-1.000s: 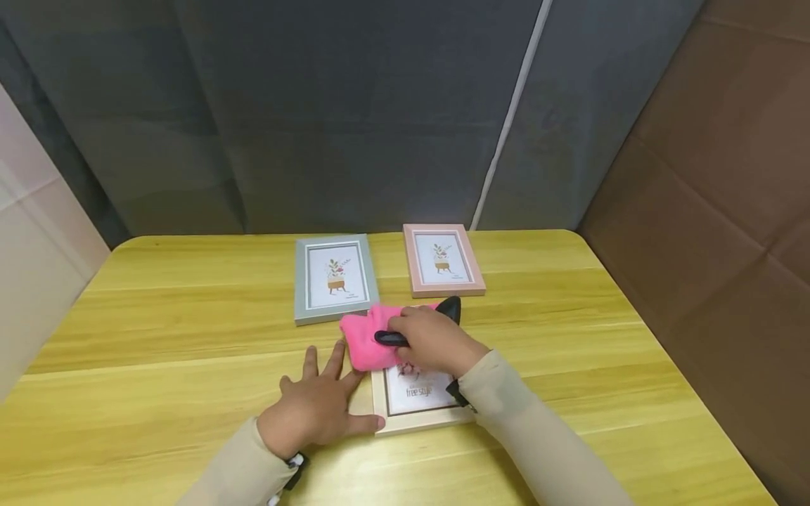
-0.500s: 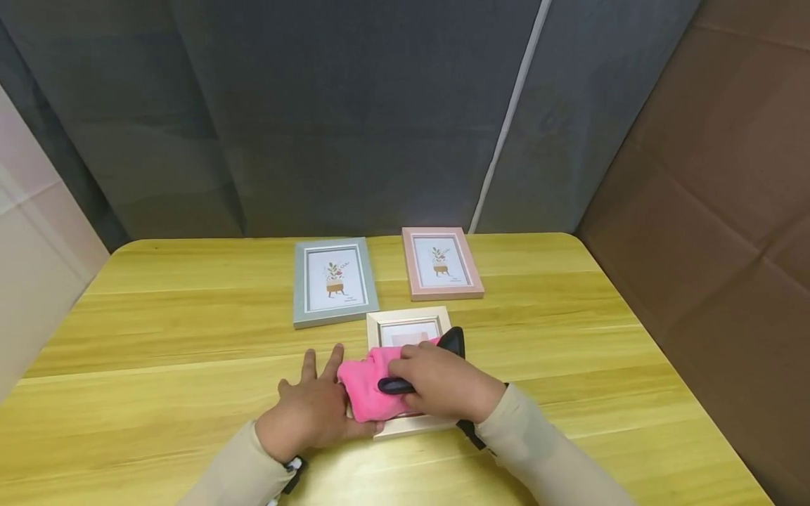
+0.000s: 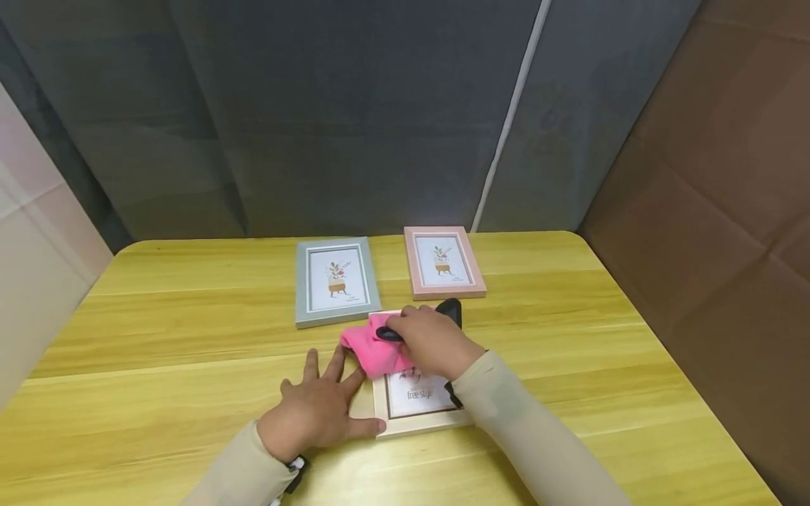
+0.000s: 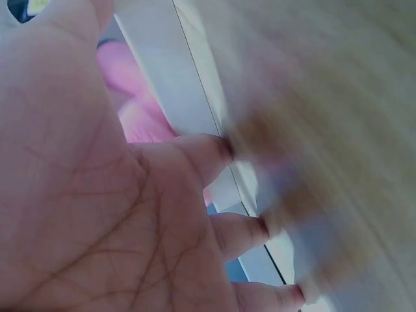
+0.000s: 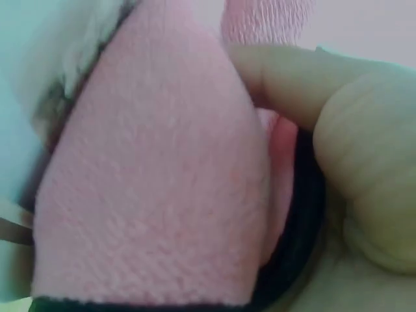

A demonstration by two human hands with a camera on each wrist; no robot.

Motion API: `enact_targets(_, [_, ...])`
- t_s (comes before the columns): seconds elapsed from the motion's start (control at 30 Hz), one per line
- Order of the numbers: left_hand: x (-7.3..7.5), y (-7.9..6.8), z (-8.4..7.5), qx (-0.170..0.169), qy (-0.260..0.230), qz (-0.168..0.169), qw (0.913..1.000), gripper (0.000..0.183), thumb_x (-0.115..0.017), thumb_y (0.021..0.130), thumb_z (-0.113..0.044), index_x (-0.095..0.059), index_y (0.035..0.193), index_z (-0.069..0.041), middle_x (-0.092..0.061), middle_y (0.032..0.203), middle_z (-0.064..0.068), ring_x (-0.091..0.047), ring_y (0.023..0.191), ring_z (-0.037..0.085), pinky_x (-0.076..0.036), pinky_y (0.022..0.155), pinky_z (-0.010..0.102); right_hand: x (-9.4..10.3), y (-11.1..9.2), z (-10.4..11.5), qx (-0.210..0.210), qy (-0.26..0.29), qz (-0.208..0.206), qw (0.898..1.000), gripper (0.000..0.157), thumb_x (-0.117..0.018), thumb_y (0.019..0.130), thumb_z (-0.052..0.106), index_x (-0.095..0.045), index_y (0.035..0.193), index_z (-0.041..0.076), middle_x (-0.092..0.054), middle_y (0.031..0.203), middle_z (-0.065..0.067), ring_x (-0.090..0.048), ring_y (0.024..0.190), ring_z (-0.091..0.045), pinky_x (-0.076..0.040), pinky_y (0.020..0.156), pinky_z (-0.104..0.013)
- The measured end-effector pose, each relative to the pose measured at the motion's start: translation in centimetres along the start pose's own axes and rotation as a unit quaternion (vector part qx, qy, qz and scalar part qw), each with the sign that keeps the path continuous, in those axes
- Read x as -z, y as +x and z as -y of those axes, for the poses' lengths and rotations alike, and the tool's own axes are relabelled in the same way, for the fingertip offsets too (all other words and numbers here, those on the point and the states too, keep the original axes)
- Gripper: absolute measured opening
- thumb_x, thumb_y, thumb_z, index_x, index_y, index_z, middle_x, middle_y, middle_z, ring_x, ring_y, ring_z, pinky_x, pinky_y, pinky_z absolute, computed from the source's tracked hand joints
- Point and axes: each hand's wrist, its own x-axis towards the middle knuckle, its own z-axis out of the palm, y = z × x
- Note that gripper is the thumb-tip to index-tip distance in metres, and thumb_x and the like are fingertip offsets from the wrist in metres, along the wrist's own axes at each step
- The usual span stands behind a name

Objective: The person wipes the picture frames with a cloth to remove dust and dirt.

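Observation:
My right hand [image 3: 435, 342] grips a bunched pink cloth [image 3: 378, 357] with black edging, which lies over the upper part of a cream picture frame [image 3: 422, 424]. Below the cloth, the lettering on the picture shows; the top of the picture is covered. In the right wrist view the fluffy cloth [image 5: 149, 175] is folded beside my thumb [image 5: 292, 81]. My left hand [image 3: 316, 411] is spread with straight fingers, its thumb against the frame's lower left corner. Up close in the left wrist view, the palm [image 4: 97, 214] faces the frame's side [image 4: 159, 71].
A grey-green picture frame [image 3: 302, 284] lies flat behind the cream one, slightly left. Farther back and to the right lies a pink picture frame [image 3: 449, 290]. All rest on a wood-grain table [image 3: 158, 337], with a dark cloth backdrop [image 3: 354, 119] behind it.
My right hand drew the cloth down over the cream frame toward me, then moved it back up to the frame's upper part. My left hand has stayed in place.

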Motion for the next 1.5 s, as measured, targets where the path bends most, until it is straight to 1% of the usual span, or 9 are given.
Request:
enact_targets(0.13, [0.0, 0.0, -0.1, 0.001, 0.001, -0.002, 1.0000, 0.105, -0.054, 0.072, -0.087, -0.041, 0.153, -0.021, -0.020, 0.161, 0.022, -0.017, 0.137, 0.063, -0.028, 0.084, 0.085, 0.1, 1.1, -0.2, -0.027, -0.006, -0.007, 1.000, 0.032, -0.071, 0.093, 0.019, -0.067, 0.125, 0.016, -0.064, 0.103, -0.004, -0.058, 0.087, -0.017, -0.052, 0.081, -0.033])
enact_targets(0.27, [0.0, -0.1, -0.2, 0.001, -0.002, -0.003, 1.0000, 0.103, -0.056, 0.073, -0.085, -0.042, 0.153, -0.022, -0.018, 0.162, 0.022, -0.017, 0.137, 0.063, -0.029, 0.084, 0.085, 0.0, 1.2, -0.2, -0.024, 0.003, 0.005, 1.000, 0.028, -0.071, 0.093, 0.017, -0.069, 0.121, 0.015, -0.064, 0.102, -0.004, -0.058, 0.085, -0.016, -0.052, 0.080, -0.033])
enact_targets(0.43, [0.0, 0.0, -0.2, 0.006, -0.001, -0.004, 1.0000, 0.103, -0.057, 0.072, -0.086, -0.045, 0.151, -0.021, -0.019, 0.161, 0.021, -0.018, 0.137, 0.063, -0.030, 0.083, 0.085, -0.7, -0.2, -0.2, 0.018, 0.004, 0.019, 1.000, 0.027, -0.070, 0.092, 0.021, -0.068, 0.117, 0.012, -0.064, 0.101, -0.002, -0.059, 0.086, -0.016, -0.051, 0.084, -0.034])
enact_targets(0.63, [0.0, 0.0, -0.1, 0.012, -0.009, -0.001, 0.9999, 0.108, -0.057, 0.070, -0.087, -0.054, 0.143, -0.007, -0.025, 0.160, 0.021, -0.018, 0.137, 0.062, -0.031, 0.083, 0.084, -1.2, -2.6, 0.5, 0.087, -0.029, 0.017, 0.996, 0.022, -0.073, 0.087, 0.020, -0.064, 0.106, 0.014, -0.060, 0.091, 0.003, -0.056, 0.080, -0.014, -0.050, 0.078, -0.031])
enact_targets(0.8, [-0.2, 0.0, -0.1, 0.021, -0.011, -0.005, 0.9997, 0.107, -0.058, 0.068, -0.088, -0.056, 0.142, -0.010, -0.024, 0.160, 0.020, -0.020, 0.138, 0.060, -0.032, 0.084, 0.083, -1.2, -4.1, 1.2, 0.105, -0.040, 0.020, 0.993, 0.026, -0.078, 0.083, 0.022, -0.063, 0.103, 0.015, -0.060, 0.089, 0.004, -0.056, 0.079, -0.013, -0.050, 0.076, -0.029])
enact_targets(0.93, [-0.2, 0.1, -0.1, 0.018, -0.013, -0.008, 0.9997, 0.106, -0.058, 0.068, -0.088, -0.057, 0.141, -0.011, -0.024, 0.160, 0.020, -0.020, 0.138, 0.060, -0.032, 0.084, 0.083, -1.5, -4.4, 1.5, 0.093, -0.055, -0.004, 0.994, 0.023, -0.077, 0.086, 0.022, -0.064, 0.104, 0.016, -0.062, 0.091, 0.003, -0.058, 0.080, -0.015, -0.052, 0.074, -0.030])
enact_targets(1.07, [-0.1, 0.2, -0.1, 0.007, -0.012, -0.010, 0.9999, 0.105, -0.058, 0.070, -0.086, -0.057, 0.141, -0.010, -0.025, 0.160, 0.021, -0.019, 0.137, 0.062, -0.031, 0.082, 0.085, -1.4, -3.6, 1.4, 0.070, -0.061, -0.023, 0.995, 0.017, -0.072, 0.091, 0.016, -0.067, 0.108, 0.017, -0.064, 0.093, 0.002, -0.059, 0.079, -0.017, -0.054, 0.071, -0.032])
enact_targets(1.3, [0.0, 0.1, 0.0, 0.003, -0.001, -0.006, 1.0000, 0.104, -0.057, 0.072, -0.085, -0.044, 0.152, -0.020, -0.022, 0.161, 0.021, -0.019, 0.137, 0.063, -0.032, 0.082, 0.084, -0.8, -0.2, 0.5, 0.005, -0.046, -0.007, 0.999, 0.027, -0.064, 0.097, 0.013, -0.067, 0.124, 0.016, -0.068, 0.105, -0.004, -0.064, 0.091, -0.019, -0.056, 0.081, -0.036])
enact_targets(1.5, [-0.1, 0.1, -0.1, 0.001, 0.002, -0.008, 1.0000, 0.103, -0.057, 0.072, -0.085, -0.042, 0.153, -0.023, -0.019, 0.162, 0.020, -0.021, 0.137, 0.062, -0.033, 0.081, 0.084, -0.6, 1.4, -0.1, -0.026, -0.028, -0.003, 0.999, 0.028, -0.063, 0.098, 0.012, -0.067, 0.125, 0.017, -0.068, 0.106, -0.004, -0.062, 0.088, -0.015, -0.054, 0.081, -0.034])
